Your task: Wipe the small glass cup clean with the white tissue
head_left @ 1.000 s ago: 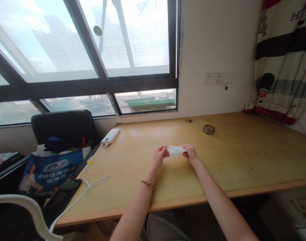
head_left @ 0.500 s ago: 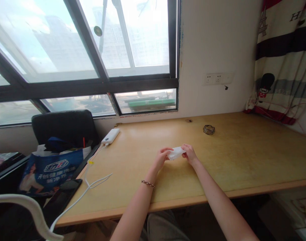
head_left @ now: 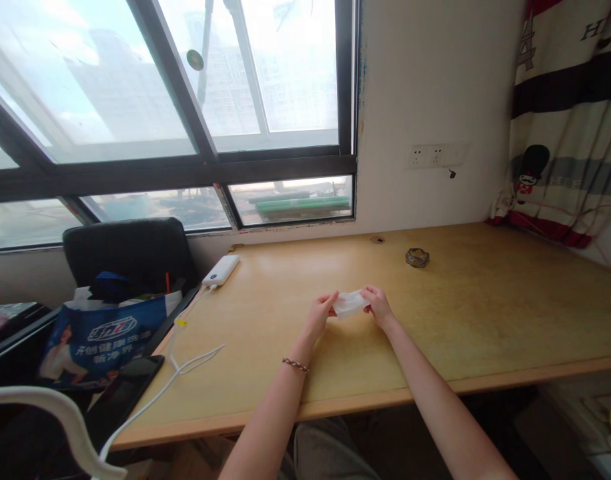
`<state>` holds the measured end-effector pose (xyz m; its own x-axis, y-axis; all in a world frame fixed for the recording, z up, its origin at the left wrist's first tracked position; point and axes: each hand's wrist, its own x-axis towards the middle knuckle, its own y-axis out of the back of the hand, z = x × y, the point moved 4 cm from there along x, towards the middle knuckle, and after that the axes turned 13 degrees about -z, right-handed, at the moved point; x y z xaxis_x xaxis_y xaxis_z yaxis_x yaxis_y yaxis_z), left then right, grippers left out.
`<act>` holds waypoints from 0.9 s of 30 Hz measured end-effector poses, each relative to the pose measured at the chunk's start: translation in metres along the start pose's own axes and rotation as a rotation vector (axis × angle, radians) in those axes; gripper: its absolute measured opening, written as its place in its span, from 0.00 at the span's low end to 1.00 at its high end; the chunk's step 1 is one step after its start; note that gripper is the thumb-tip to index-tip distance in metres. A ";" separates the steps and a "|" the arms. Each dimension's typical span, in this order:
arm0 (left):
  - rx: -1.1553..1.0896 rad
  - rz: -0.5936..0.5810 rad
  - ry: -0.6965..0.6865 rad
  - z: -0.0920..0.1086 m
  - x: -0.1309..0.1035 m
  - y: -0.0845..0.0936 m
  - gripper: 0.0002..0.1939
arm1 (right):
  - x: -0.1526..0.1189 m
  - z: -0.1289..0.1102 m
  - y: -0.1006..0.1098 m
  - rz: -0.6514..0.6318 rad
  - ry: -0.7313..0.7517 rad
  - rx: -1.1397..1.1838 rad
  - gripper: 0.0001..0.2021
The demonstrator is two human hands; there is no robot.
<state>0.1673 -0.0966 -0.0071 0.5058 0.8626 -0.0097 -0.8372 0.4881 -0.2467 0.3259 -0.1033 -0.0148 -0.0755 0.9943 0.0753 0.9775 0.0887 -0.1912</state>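
A small white tissue [head_left: 349, 304] is stretched between my two hands, just above the wooden table [head_left: 265, 373]. My left hand [head_left: 323, 313] pinches its left end between thumb and fingers. At the other end, my right hand [head_left: 377, 305] grips the tissue's right edge with curled fingers. The tissue looks thin and slightly see-through. A braided bracelet [head_left: 295, 365] circles my left wrist.
A white power bank [head_left: 221, 271] with a white cable [head_left: 173, 353] lies at the table's left edge. Toward the back right sits a dark round ashtray-like object [head_left: 417, 258]. Left of the table, a blue bag [head_left: 105, 340] rests on a black chair [head_left: 130, 250].
My left fingers have shifted from over the tissue to its left edge, and more of the tissue shows. The hands have otherwise stayed in nearly the same place.
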 end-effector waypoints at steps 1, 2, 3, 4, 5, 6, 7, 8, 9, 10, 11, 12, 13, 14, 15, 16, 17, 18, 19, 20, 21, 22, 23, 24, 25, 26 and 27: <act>-0.012 -0.008 -0.004 0.001 0.000 0.000 0.22 | 0.000 0.000 0.001 0.021 0.016 -0.013 0.08; -0.023 -0.018 -0.011 0.001 0.000 -0.001 0.22 | 0.000 -0.001 0.003 0.046 0.036 -0.026 0.08; -0.032 -0.029 -0.018 0.001 0.000 -0.001 0.22 | 0.000 -0.001 0.004 0.073 0.057 -0.041 0.09; -0.038 -0.037 -0.024 0.002 0.000 -0.001 0.22 | 0.000 -0.002 0.006 0.098 0.077 -0.057 0.10; -0.041 -0.040 -0.030 0.002 0.000 -0.001 0.22 | 0.000 -0.003 0.007 0.119 0.095 -0.071 0.10; -0.041 -0.033 -0.036 0.001 0.000 -0.001 0.22 | 0.000 -0.004 0.008 0.136 0.113 -0.083 0.11; -0.041 -0.017 -0.045 0.001 0.001 0.000 0.22 | 0.000 -0.005 0.008 0.152 0.133 -0.093 0.12; -0.042 0.004 -0.057 0.001 0.001 0.002 0.21 | -0.001 -0.006 0.009 0.167 0.158 -0.102 0.14; -0.044 0.026 -0.070 0.001 0.001 0.004 0.21 | -0.001 -0.008 0.009 0.184 0.186 -0.107 0.16; -0.045 0.046 -0.082 0.001 0.001 0.006 0.22 | -0.001 -0.010 0.009 0.197 0.214 -0.105 0.17; -0.042 0.065 -0.089 0.001 0.001 0.008 0.23 | -0.002 -0.012 0.010 0.209 0.238 -0.093 0.18; -0.037 0.089 -0.094 0.001 0.001 0.010 0.23 | -0.002 -0.013 0.010 0.215 0.252 -0.067 0.20; -0.028 0.120 -0.096 0.002 0.002 0.013 0.23 | -0.002 -0.014 0.010 0.213 0.253 -0.026 0.21; -0.016 0.160 -0.101 0.002 0.003 0.015 0.23 | -0.002 -0.014 0.009 0.199 0.241 0.025 0.23; -0.004 0.206 -0.108 0.003 0.003 0.017 0.22 | -0.001 -0.014 0.008 0.177 0.219 0.080 0.24; 0.000 0.246 -0.118 0.004 0.004 0.018 0.20 | -0.001 -0.014 0.006 0.144 0.192 0.130 0.25; -0.003 0.268 -0.124 0.005 0.004 0.018 0.18 | -0.001 -0.014 0.003 0.101 0.161 0.169 0.25; -0.013 0.262 -0.121 0.005 0.005 0.016 0.17 | -0.001 -0.014 0.000 0.051 0.132 0.195 0.24; -0.025 0.225 -0.106 0.005 0.006 0.012 0.18 | -0.001 -0.014 -0.004 0.000 0.105 0.206 0.22; -0.036 0.160 -0.078 0.005 0.006 0.007 0.19 | -0.002 -0.014 -0.007 -0.044 0.083 0.207 0.20; -0.042 0.078 -0.043 0.004 0.006 0.002 0.20 | -0.002 -0.014 -0.009 -0.076 0.066 0.200 0.19; -0.041 -0.009 -0.011 0.004 0.005 -0.004 0.21 | -0.003 -0.014 -0.010 -0.094 0.055 0.189 0.17; -0.033 -0.090 0.016 0.003 0.003 -0.009 0.21 | -0.003 -0.013 -0.011 -0.097 0.049 0.176 0.17; -0.023 -0.156 0.034 0.003 0.001 -0.013 0.22 | -0.003 -0.012 -0.011 -0.094 0.046 0.163 0.16; -0.012 -0.204 0.042 0.002 -0.002 -0.015 0.22 | -0.003 -0.011 -0.010 -0.087 0.046 0.153 0.16; 0.001 -0.233 0.045 0.002 -0.003 -0.017 0.22 | -0.002 -0.010 -0.009 -0.079 0.046 0.147 0.15; 0.014 -0.250 0.045 0.001 -0.004 -0.017 0.22 | -0.002 -0.008 -0.007 -0.071 0.048 0.145 0.15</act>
<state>0.1794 -0.1085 -0.0020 0.7057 0.7085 0.0063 -0.6880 0.6873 -0.2331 0.3204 -0.1061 -0.0053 -0.1308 0.9815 0.1400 0.9311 0.1701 -0.3228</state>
